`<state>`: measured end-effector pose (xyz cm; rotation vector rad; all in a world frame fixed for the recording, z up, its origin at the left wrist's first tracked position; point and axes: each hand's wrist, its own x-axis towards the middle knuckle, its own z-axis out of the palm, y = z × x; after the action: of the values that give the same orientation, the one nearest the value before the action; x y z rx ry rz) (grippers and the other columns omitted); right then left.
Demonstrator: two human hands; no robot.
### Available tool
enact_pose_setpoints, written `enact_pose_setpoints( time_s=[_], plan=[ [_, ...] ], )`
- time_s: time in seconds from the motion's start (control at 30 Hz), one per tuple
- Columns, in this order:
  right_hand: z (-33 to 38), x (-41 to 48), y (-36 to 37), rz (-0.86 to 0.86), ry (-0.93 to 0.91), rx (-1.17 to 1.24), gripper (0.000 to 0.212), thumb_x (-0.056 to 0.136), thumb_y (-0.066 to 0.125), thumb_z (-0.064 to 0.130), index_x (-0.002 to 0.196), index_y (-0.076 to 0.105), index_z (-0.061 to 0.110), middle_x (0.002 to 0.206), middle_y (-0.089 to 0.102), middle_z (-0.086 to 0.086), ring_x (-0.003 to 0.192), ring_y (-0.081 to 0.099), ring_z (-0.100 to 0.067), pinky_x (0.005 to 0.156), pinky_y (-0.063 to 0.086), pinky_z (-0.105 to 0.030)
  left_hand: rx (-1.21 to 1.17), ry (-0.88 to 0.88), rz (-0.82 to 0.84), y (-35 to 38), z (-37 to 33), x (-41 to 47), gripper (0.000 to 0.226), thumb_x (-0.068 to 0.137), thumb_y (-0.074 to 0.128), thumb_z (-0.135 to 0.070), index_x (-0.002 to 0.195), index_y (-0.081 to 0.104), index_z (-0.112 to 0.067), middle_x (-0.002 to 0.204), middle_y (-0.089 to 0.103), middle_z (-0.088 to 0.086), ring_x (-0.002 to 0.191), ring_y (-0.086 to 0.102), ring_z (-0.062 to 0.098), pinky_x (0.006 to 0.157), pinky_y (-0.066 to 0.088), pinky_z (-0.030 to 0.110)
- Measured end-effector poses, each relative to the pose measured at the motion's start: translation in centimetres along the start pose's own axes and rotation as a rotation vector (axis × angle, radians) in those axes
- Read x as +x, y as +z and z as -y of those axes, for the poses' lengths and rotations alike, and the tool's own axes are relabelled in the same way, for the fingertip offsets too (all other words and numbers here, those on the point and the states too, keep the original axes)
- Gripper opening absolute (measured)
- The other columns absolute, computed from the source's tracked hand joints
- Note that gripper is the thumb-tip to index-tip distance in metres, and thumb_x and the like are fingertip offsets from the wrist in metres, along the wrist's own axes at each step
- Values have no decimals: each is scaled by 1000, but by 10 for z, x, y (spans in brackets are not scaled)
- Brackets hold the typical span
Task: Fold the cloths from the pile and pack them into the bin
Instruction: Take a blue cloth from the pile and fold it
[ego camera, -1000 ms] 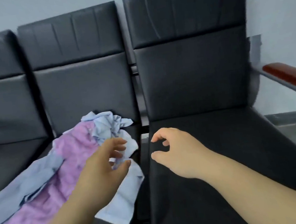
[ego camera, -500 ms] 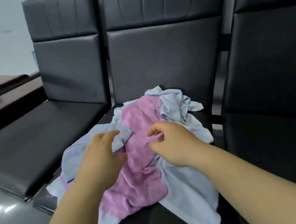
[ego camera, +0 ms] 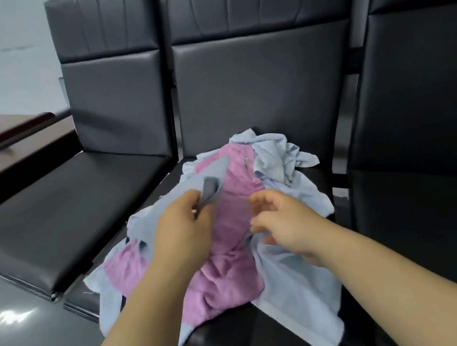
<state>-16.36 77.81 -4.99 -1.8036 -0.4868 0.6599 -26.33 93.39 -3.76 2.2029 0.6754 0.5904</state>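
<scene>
On middle chair seat [ego camera: 227,333]: pile of cloths [ego camera: 288,273], all unfolded. L hand [ego camera: 185,228] pinching blue cloth [ego camera: 209,187] corner; R hand [ego camera: 283,220] curled over pink cloth [ego camera: 232,271], grip unclear. Bin not visible; folding, packing yet to do (est.).

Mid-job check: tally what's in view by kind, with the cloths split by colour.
Black padded chairs: 3
Left hand and right hand: 2
Pink cloth: 1
Light blue cloths: at least 2, tangled, one gripped by the left hand
Total: at least 8
</scene>
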Motion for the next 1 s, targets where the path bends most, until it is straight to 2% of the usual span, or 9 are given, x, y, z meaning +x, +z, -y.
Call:
enact_pose_setpoints(
  time_s=[0.13, 0.27, 0.37, 0.43, 0.5, 0.6, 0.7, 0.87, 1.0],
  plan=[
    [2, -29, -36, 81, -85, 103, 75, 79, 67, 2, 139, 51, 44, 129, 64, 7, 96, 73, -20, 80, 58, -41, -397, 116, 295, 7, -54, -37, 15, 98, 64, -13, 86, 71, -18, 74, 72, -12, 67, 65, 5, 64, 52, 21],
    [4, -71, -83, 108, -72, 8, 38, 89, 67, 0, 116, 72, 27, 110, 76, 0, 101, 72, -15, 95, 57, -40, -649, 51, 433, 31, -79, -51, 20, 93, 68, -24, 101, 73, -7, 100, 75, 20, 97, 72, 38, 87, 58, 50],
    [-1, -100, -112, 54, -70, -17, 27, 77, 77, 20, 104, 75, 16, 103, 77, -11, 93, 70, -19, 98, 55, -50, -759, -26, 515, 49, -100, -58, 41, 88, 69, -30, 103, 63, 9, 104, 64, 38, 88, 65, 36, 82, 52, 48],
    [-4, -121, -131, 1, -81, -28, 24, 79, 83, 21, 98, 74, 10, 98, 76, -17, 86, 67, -23, 95, 55, -56, -817, -62, 563, 62, -114, -67, 37, 95, 67, -25, 98, 59, 11, 90, 62, 31, 82, 60, 30, 71, 51, 38],
    [-7, -144, -153, -41, -90, -50, 24, 78, 86, 26, 90, 73, 10, 92, 74, -20, 81, 64, -24, 87, 54, -53, -855, -96, 611, 75, -132, -79, 24, 98, 61, -21, 95, 65, 2, 84, 60, 19, 74, 57, 26, 62, 50, 31],
    [-15, -173, -180, -105, -86, -58, 50, 67, 92, 39, 90, 67, 1, 86, 71, -21, 77, 61, -24, 76, 49, -41, -878, -112, 648, 91, -152, -94, 26, 97, 64, -20, 72, 69, -17, 76, 54, 12, 65, 49, 21, 60, 40, 30],
    [-30, -202, -202, -177, -94, -6, 27, 81, 82, 28, 89, 69, 5, 85, 75, -13, 77, 69, -21, 74, 54, -36, -843, -88, 661, 110, -167, -110, 30, 91, 70, -23, 62, 64, -24, 67, 48, 5, 60, 40, 15, 56, 31, 29],
    [-61, -219, -237, -486, -27, 67, 23, 92, 75, 29, 89, 67, 8, 93, 70, -24, 78, 63, -35, 79, 55, -60, -943, -199, 631, 133, -188, -123, 33, 101, 51, -13, 68, 50, -18, 65, 52, 5, 58, 47, 19, 51, 40, 28],
    [-72, -224, -267, -699, 115, 148, 29, 90, 73, 29, 75, 50, 17, 67, 44, -7, 60, 38, -22, 56, 33, -37, -872, -281, 514, 153, -188, -116, 36, 102, 48, -13, 67, 45, -21, 65, 48, 4, 59, 45, 18, 56, 36, 31]
  ],
)
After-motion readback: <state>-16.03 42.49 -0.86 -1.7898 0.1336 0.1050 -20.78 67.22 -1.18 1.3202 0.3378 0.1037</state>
